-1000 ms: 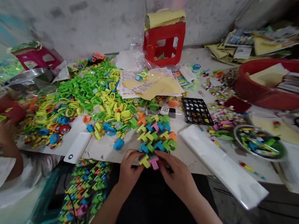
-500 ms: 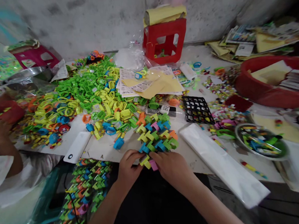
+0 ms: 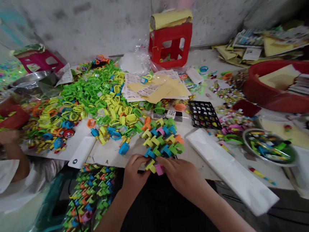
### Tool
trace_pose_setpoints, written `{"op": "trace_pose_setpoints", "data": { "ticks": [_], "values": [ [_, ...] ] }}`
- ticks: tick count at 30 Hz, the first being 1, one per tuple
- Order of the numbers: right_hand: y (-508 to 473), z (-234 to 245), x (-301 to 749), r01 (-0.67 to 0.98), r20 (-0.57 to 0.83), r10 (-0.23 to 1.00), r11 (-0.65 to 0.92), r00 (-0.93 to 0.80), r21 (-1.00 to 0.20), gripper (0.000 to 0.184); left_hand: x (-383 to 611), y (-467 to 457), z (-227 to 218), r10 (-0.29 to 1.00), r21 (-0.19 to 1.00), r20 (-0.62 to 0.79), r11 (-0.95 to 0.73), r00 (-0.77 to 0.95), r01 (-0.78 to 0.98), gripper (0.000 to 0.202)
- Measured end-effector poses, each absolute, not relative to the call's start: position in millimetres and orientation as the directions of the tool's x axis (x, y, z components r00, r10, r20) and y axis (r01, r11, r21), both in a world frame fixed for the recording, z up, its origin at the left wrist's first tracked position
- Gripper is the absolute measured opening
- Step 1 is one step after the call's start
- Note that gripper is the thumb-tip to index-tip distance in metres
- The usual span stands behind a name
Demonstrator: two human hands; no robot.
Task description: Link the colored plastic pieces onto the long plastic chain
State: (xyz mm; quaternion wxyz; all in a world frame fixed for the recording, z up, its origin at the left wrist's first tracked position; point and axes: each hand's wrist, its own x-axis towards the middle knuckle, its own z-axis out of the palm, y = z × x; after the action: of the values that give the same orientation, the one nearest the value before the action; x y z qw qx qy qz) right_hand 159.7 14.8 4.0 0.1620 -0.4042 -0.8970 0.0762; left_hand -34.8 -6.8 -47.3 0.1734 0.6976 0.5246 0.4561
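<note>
Right hand [image 3: 181, 173] rightward; pink piece [image 3: 159, 169] barer

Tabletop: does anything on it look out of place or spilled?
Yes: the red stool stands on the table, though stools usually belong on floors. Small pieces lie scattered left of the red tub, as if spilled.

Light was dim and greyish, leaving the wall [image 3: 95, 31] dull and the person's lap [image 3: 157, 213] in near-black shadow. Glare showed on the white package [image 3: 232, 170] and clear plastic [image 3: 136, 62]. The lens stretched the edges; the co-worker's hand [image 3: 9, 137] was blurred, and print on the papers [image 3: 131, 80] was smeared.
</note>
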Motion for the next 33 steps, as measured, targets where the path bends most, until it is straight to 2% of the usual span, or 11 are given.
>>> {"op": "trace_pose_setpoints", "data": {
  "ticks": [2, 3, 4, 6, 8, 10, 12, 15, 23, 30, 33],
  "values": [
    [2.2, -12.0, 168.7, 0.704, 0.310, 0.841, 0.542, -0.444, -0.460, 0.023, -36.4, -12.3, -42.0, 0.900, 0.728, 0.433, -0.385, 0.054, 0.567, 0.024],
    [-4.2, -21.5, 171.5, 0.693, 0.306, 0.882, 0.472, -0.359, -0.546, 0.021, -37.4, -16.2, -38.0, 0.901, 0.736, 0.431, -0.386, 0.055, 0.556, 0.027],
    [-9.9, -31.0, 172.6, 0.680, 0.282, 0.912, 0.410, -0.298, -0.608, 0.020, -38.1, -20.6, -33.0, 0.899, 0.744, 0.436, -0.391, 0.050, 0.541, 0.029],
    [-17.1, -47.1, 169.1, 0.668, 0.224, 0.936, 0.351, -0.272, -0.656, 0.021, -37.5, -28.3, -20.0, 0.888, 0.738, 0.454, -0.418, 0.068, 0.529, 0.031],
    [-16.9, -56.1, 159.3, 0.695, 0.175, 0.939, 0.337, -0.295, -0.635, 0.026, -32.8, -31.6, -5.6, 0.870, 0.669, 0.463, -0.468, 0.170, 0.577, 0.037],
    [-9.9, -57.9, 147.1, 0.753, 0.109, 0.940, 0.325, -0.323, -0.572, 0.028, -24.8, -29.2, 5.6, 0.843, 0.547, 0.464, -0.514, 0.272, 0.661, 0.040],
    [0.2, -55.6, 137.0, 0.809, 0.026, 0.934, 0.323, -0.357, -0.492, 0.023, -16.8, -23.4, 10.3, 0.830, 0.467, 0.482, -0.515, 0.282, 0.719, 0.028],
    [13.1, -51.1, 129.5, 0.845, -0.068, 0.916, 0.335, -0.396, -0.416, 0.022, -10.6, -16.3, 6.9, 0.823, 0.470, 0.520, -0.498, 0.227, 0.729, 0.014],
    [26.2, -40.6, 118.4, 0.844, -0.274, 0.838, 0.339, -0.472, -0.416, 0.031, -15.4, -16.0, -8.0, 0.778, 0.459, 0.617, -0.480, 0.120, 0.748, 0.007],
    [31.2, -31.8, 113.5, 0.841, -0.329, 0.807, 0.339, -0.491, -0.422, 0.033, -11.0, -15.5, -13.3, 0.839, 0.514, 0.545, -0.346, 0.014, 0.785, 0.006],
    [30.4, -27.6, 113.2, 0.848, -0.342, 0.807, 0.329, -0.481, -0.415, 0.032, -11.0, -19.2, -14.4, 0.835, 0.523, 0.551, -0.354, 0.010, 0.775, 0.004]
  ]
}}
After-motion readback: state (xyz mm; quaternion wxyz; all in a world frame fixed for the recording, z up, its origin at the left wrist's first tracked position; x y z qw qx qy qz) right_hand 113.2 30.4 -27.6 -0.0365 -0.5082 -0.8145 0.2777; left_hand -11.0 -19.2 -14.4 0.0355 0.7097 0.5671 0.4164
